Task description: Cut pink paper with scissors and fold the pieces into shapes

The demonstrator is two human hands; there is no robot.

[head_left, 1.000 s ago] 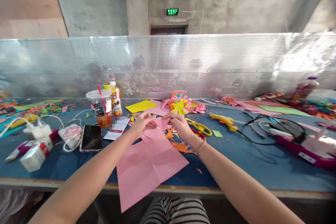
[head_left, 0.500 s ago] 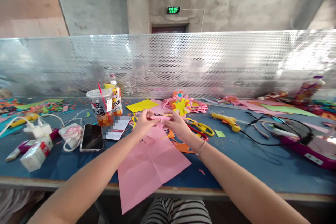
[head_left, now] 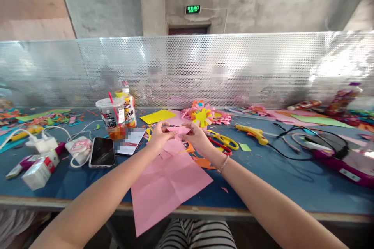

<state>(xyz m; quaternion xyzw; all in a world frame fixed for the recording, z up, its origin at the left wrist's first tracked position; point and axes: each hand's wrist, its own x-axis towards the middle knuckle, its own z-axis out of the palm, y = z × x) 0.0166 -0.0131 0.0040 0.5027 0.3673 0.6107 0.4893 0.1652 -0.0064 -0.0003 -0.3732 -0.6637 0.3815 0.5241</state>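
Note:
Between my hands is a small piece of pink paper [head_left: 177, 130], pinched at its left by my left hand [head_left: 161, 136] and at its right by my right hand [head_left: 198, 137]. Below it a large creased sheet of pink paper [head_left: 172, 186] lies on the table and hangs over the front edge. A smaller pink piece [head_left: 172, 148] rests at the top of that sheet. Scissors with yellow handles [head_left: 224, 140] and a red-handled pair [head_left: 220, 148] lie just right of my right hand. Behind my hands sit pink paper flowers, one with a yellow centre [head_left: 202, 117].
At left stand a plastic cup [head_left: 111, 118] and a drink bottle [head_left: 129, 107], near a phone [head_left: 102, 152], chargers [head_left: 43, 144] and a small box [head_left: 37, 175]. A yellow glue gun [head_left: 253, 134] and black cables [head_left: 315, 144] lie right. A perforated metal screen [head_left: 257, 70] crosses the back.
The small pink paper between my fingers has tilted and shows a wider, flatter face. My hands stay in nearly the same place.

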